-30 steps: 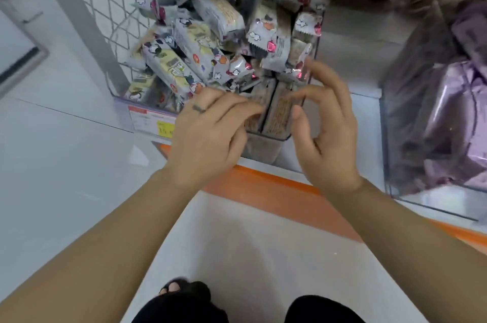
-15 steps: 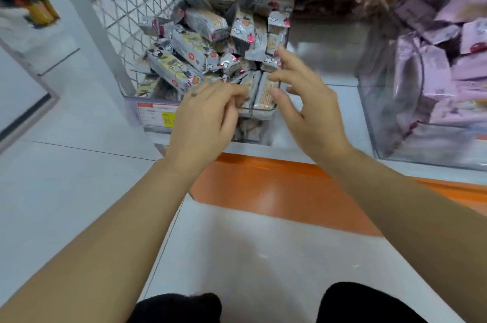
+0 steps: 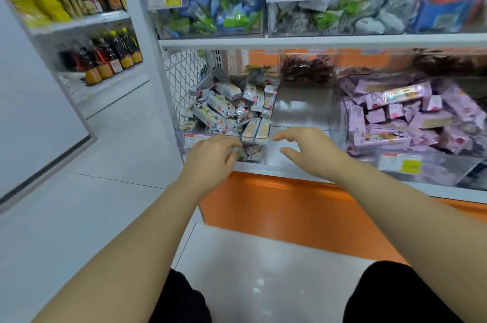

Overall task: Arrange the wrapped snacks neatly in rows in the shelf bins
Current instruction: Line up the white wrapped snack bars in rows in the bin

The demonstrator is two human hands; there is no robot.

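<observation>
The left hand (image 3: 210, 158) is held against the front of the clear bin (image 3: 259, 156) at the shelf's (image 3: 290, 169) left end, fingers curled; whether anything is held in that grip cannot be told, since the fingertips are blurred against the wall. The right hand (image 3: 308, 150) is spread open and empty, over the bare shelf between this bin and the pink bin (image 3: 432, 172). The white snacks (image 3: 221, 109) are heaped loosely in the left bin (two bars (image 3: 256, 130) are stood upright side by side at its front right corner). Pink snacks (image 3: 395, 111) are piled unevenly in the right-hand bin.
</observation>
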